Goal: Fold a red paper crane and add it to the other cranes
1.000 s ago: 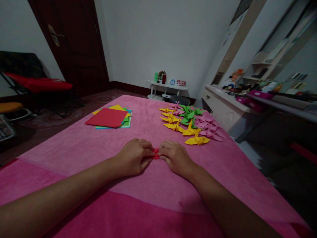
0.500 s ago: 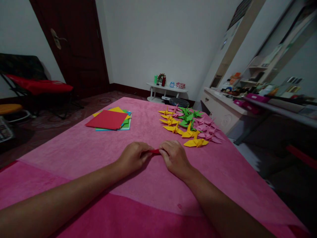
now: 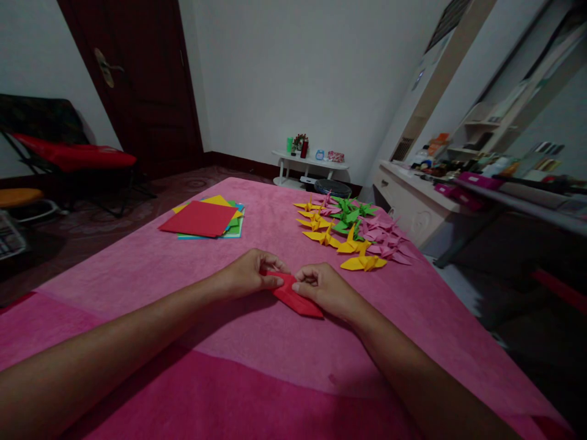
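A folded piece of red paper (image 3: 298,299) is held between my two hands, just above or on the pink cloth (image 3: 257,360); its near end points down to the right. My left hand (image 3: 254,271) pinches its upper left edge, thumb on top. On the other side, my right hand (image 3: 323,285) grips it with thumb and curled fingers, covering part of its right edge. Yellow paper cranes (image 3: 364,263) lie beyond my right hand, beside green cranes (image 3: 348,217) and pink cranes (image 3: 387,238).
Beyond my left hand lies a stack of coloured paper squares with a red sheet (image 3: 199,219) on top. Past the table's far edge stands a low white stand (image 3: 312,160) with small items. A cluttered white dresser (image 3: 408,195) is at the right, a red-covered chair (image 3: 76,156) at the left.
The red paper was a thin strip, mostly hidden between my fingers; now its broader folded face shows, slanting down to the right. My left hand has risen slightly, and both hands' fingers have shifted.
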Available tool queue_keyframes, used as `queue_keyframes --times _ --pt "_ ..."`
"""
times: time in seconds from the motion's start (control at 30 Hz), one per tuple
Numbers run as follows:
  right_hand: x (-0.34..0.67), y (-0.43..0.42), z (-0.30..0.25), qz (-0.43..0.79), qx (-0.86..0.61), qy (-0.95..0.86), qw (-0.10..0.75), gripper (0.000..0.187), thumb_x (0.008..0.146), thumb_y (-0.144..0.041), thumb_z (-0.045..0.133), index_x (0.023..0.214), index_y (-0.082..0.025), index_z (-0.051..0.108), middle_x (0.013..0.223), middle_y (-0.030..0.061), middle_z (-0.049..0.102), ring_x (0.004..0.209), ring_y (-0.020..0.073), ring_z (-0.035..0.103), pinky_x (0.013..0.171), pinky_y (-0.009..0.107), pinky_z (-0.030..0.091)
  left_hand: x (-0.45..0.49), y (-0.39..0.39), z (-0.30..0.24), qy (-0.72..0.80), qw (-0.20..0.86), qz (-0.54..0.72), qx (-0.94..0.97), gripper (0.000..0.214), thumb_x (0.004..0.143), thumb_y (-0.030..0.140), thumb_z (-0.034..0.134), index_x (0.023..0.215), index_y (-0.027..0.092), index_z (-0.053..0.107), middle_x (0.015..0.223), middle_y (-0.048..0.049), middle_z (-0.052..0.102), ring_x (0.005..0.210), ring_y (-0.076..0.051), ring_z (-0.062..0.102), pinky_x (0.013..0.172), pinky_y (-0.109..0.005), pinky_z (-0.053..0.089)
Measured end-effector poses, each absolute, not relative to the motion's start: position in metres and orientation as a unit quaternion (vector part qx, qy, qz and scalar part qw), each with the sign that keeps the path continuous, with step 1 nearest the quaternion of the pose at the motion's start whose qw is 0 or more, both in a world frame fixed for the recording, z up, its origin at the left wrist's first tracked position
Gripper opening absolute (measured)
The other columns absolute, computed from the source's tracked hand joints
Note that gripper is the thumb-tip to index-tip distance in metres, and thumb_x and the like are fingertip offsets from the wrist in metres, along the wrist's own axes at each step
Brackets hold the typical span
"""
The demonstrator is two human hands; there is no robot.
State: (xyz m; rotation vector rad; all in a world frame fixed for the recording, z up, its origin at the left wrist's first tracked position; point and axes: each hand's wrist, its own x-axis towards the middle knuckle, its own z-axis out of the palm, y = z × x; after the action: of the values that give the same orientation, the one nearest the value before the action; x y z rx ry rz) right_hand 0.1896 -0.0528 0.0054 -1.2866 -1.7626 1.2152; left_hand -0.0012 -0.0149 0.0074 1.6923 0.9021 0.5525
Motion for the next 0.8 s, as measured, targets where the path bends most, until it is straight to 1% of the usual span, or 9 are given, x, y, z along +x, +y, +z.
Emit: queue_keyframes --times 0.1,0.17,0.27,0.33,0.43,0.53,0.67,0.77,0.8 --pt "0.185 -0.055 0.008 0.503 -0.496 -0.605 0.367 0.016 0.066 -0.026 0.060 0.059 -0.013 0.055 0.049 -0.0058 0.046 0.044 0.0051 0.035 0.043 0.018 0.022 -0.002 -0.013 0.020 0.421 0.572 0.275 0.648 0.041 0.065 0.031 0.071 0.100 0.012 0.063 0.066 -0.0008 0.063 0.054 -0.009 0.052 0.054 -0.021 0.037" --pt "0.181 -0.056 0.008 0.524 -0.494 -0.558 0.413 0.019 0.065 -0.030 0.062 0.059 -0.014 0.054 0.049 -0.0053 0.047 0.043 0.0051 0.035 0.043 0.018 0.022 -0.002 -0.015 0.025 0.416 0.620 0.306 0.591 0.042 0.068 0.035 0.070 0.103 0.013 0.062 0.071 -0.0023 0.065 0.056 -0.009 0.054 0.055 -0.021 0.039" --pt "0.177 -0.057 0.006 0.526 -0.484 -0.511 0.477 0.022 0.065 -0.034 0.063 0.061 -0.014 0.054 0.051 -0.0040 0.049 0.043 0.0059 0.037 0.043 0.019 0.025 0.000 -0.020 0.024 0.361 0.687 0.344 0.528 0.035 0.067 0.031 0.072 0.097 0.015 0.063 0.083 -0.0045 0.067 0.064 -0.009 0.057 0.060 -0.021 0.042" --pt "0.175 -0.058 0.003 0.517 -0.477 -0.491 0.514 0.023 0.065 -0.036 0.063 0.061 -0.015 0.053 0.052 -0.0032 0.049 0.045 0.0065 0.038 0.044 0.020 0.027 0.003 -0.024 0.019 0.339 0.707 0.369 0.498 0.032 0.065 0.025 0.075 0.094 0.014 0.064 0.085 -0.0045 0.067 0.067 -0.009 0.059 0.063 -0.020 0.043" --pt "0.173 -0.059 0.000 0.507 -0.465 -0.476 0.548 0.025 0.066 -0.036 0.064 0.060 -0.015 0.052 0.052 -0.0028 0.049 0.045 0.0066 0.039 0.044 0.020 0.028 0.010 -0.032 0.009 0.340 0.717 0.398 0.460 0.027 0.066 0.023 0.074 0.089 0.012 0.065 0.085 -0.0057 0.067 0.071 -0.011 0.061 0.069 -0.023 0.046" --pt "0.170 -0.061 -0.002 0.499 -0.462 -0.479 0.555 0.025 0.067 -0.036 0.065 0.061 -0.015 0.053 0.053 -0.0027 0.049 0.046 0.0068 0.040 0.044 0.020 0.030 0.018 -0.039 0.000 0.344 0.717 0.420 0.437 0.022 0.068 0.025 0.073 0.085 0.012 0.066 0.083 -0.0054 0.068 0.071 -0.011 0.061 0.072 -0.023 0.047" --pt "0.169 -0.062 -0.003 0.488 -0.466 -0.505 0.538 0.025 0.068 -0.036 0.066 0.061 -0.015 0.055 0.054 -0.0015 0.052 0.048 0.0079 0.043 0.047 0.020 0.033 0.021 -0.040 0.000 0.351 0.706 0.441 0.430 0.018 0.067 0.026 0.073 0.078 0.013 0.067 0.076 -0.0029 0.068 0.068 -0.011 0.061 0.069 -0.022 0.048" --pt "0.172 -0.062 0.001 0.494 -0.469 -0.557 0.475 0.029 0.071 -0.039 0.064 0.060 -0.014 0.055 0.055 0.0013 0.057 0.049 0.0097 0.049 0.049 0.022 0.037 0.013 -0.030 0.011 0.363 0.708 0.382 0.469 0.019 0.065 0.029 0.073 0.074 0.013 0.067 0.067 -0.0022 0.068 0.062 -0.013 0.061 0.063 -0.025 0.047" --pt "0.175 -0.062 0.004 0.487 -0.474 -0.581 0.447 0.031 0.073 -0.041 0.062 0.059 -0.014 0.056 0.056 0.0023 0.058 0.049 0.0104 0.051 0.049 0.022 0.038 0.009 -0.024 0.016 0.375 0.706 0.327 0.503 0.021 0.063 0.029 0.074 0.073 0.012 0.067 0.066 -0.0033 0.068 0.059 -0.014 0.061 0.061 -0.025 0.047"
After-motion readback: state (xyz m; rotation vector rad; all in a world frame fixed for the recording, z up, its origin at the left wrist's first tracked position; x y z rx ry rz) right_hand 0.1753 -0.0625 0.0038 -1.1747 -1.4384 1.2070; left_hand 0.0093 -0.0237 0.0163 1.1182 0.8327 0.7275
